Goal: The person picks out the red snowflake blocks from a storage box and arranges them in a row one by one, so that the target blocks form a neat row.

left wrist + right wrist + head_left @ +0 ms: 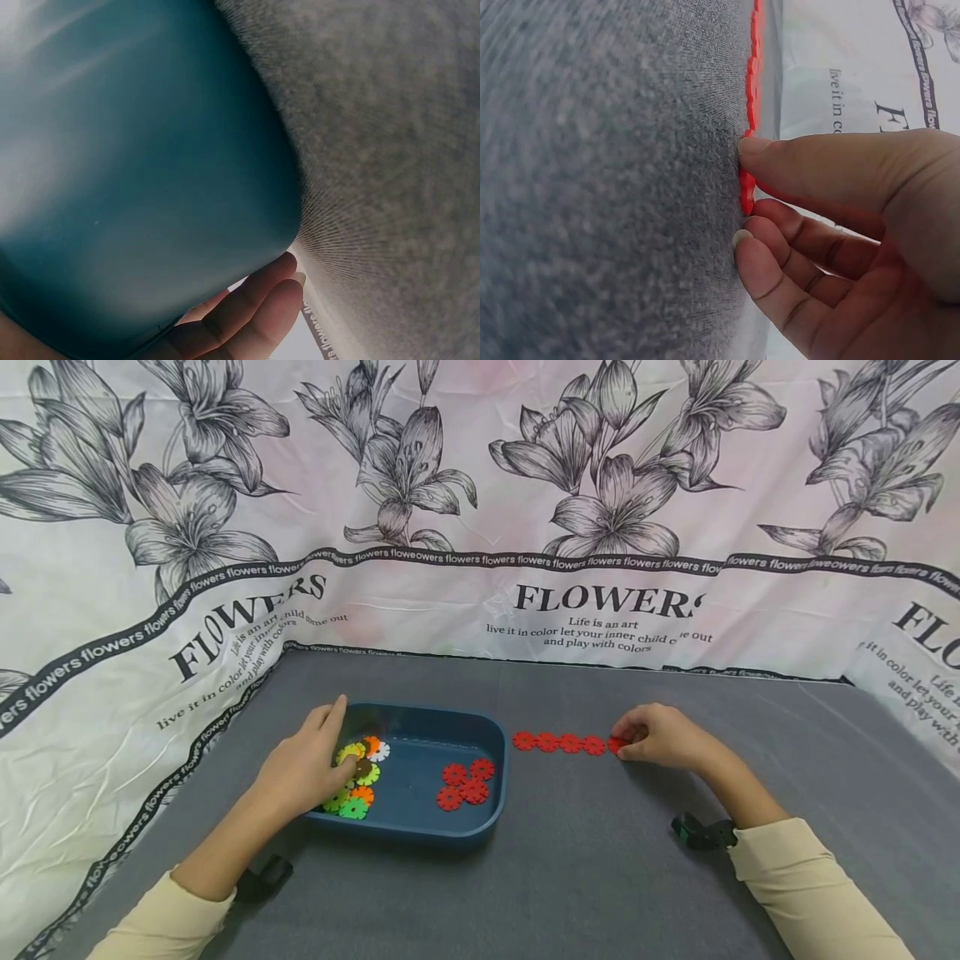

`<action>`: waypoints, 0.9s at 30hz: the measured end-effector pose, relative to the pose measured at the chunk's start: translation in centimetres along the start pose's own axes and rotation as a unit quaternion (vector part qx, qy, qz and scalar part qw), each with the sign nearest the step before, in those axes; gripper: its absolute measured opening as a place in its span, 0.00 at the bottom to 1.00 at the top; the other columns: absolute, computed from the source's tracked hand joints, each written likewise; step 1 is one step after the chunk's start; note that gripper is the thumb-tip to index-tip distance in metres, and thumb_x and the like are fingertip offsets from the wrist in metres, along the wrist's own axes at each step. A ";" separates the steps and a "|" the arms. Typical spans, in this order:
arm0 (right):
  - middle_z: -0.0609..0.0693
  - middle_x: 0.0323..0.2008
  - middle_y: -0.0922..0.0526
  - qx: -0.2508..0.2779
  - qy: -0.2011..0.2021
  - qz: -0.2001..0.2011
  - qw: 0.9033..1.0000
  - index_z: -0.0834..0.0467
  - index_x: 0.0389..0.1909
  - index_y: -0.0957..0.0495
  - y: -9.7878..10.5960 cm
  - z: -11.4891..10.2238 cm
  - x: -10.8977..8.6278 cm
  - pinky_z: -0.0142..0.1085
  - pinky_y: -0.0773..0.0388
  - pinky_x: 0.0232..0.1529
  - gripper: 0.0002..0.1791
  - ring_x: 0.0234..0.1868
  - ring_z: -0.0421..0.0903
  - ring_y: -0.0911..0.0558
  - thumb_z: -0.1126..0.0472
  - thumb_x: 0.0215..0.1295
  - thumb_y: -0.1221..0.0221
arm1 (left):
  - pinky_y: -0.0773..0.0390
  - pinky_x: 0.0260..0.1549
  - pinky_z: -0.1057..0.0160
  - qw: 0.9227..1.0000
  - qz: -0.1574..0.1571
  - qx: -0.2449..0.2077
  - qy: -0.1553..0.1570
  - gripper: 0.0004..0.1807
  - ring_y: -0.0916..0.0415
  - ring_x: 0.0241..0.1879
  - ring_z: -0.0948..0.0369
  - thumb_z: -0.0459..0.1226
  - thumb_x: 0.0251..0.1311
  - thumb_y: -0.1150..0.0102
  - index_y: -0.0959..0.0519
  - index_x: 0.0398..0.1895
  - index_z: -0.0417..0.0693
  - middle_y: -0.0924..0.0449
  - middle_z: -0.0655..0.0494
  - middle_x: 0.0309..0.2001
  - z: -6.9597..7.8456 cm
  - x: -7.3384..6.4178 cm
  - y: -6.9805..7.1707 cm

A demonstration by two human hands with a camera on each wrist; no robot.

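Observation:
A blue rectangular tray (408, 777) stands left of centre on the grey cloth. My left hand (300, 772) grips its left side, thumb over the rim and fingers (262, 300) against the outer wall. Multicoloured notched discs (355, 808) lie under and around that thumb; several red notched discs (450, 797) are at the tray's right end. To the right of the tray, a row of red notched discs (570, 743) lies flat on the cloth. At the row's right end, my right hand (660, 737) pinches a red notched disc (747, 193), which sits against the cloth.
Grey cloth (570, 877) covers the tabletop. A white flower-printed curtain (420, 610) with lettering rises behind it and along the left side. Dark wrist straps (705, 833) show below both hands.

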State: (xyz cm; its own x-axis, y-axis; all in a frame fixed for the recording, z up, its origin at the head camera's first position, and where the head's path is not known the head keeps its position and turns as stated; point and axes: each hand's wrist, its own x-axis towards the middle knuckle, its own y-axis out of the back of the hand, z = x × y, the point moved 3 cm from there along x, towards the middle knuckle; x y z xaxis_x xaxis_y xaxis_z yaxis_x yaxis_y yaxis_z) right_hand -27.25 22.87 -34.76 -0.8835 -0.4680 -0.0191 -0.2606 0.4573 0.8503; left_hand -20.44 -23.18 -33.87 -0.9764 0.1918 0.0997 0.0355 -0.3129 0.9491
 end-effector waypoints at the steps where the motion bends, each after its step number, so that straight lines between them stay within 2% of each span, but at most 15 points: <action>1: 0.51 0.38 0.16 -0.002 0.001 0.002 1.000 0.65 0.42 0.15 0.0 -0.1 0.0 0.43 0.22 0.38 0.12 0.37 0.46 0.19 0.66 0.57 0.30 | 0.26 0.23 0.53 1.000 0.001 0.000 0.000 0.47 0.32 0.18 0.56 0.40 0.62 0.39 0.52 0.78 0.33 0.44 0.30 0.71 0.0 0.0 0.0; 27: 0.51 0.38 0.17 -0.004 0.007 0.005 1.000 0.64 0.41 0.15 -0.2 -0.6 0.0 0.42 0.23 0.37 0.11 0.36 0.44 0.20 0.67 0.57 0.30 | 0.26 0.24 0.53 1.000 0.010 0.000 -0.008 0.46 0.32 0.19 0.56 0.39 0.62 0.40 0.51 0.78 0.33 0.43 0.31 0.71 0.2 -0.1 0.1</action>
State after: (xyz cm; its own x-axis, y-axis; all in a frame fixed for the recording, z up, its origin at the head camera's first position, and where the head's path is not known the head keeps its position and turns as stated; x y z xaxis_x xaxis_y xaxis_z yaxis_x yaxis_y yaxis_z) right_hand -26.99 22.30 -34.66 -0.8807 -0.4736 -0.0043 -0.2489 0.4552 0.8549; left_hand -20.33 -23.07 -33.74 -0.9721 0.1997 0.1233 0.0552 -0.3161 0.9471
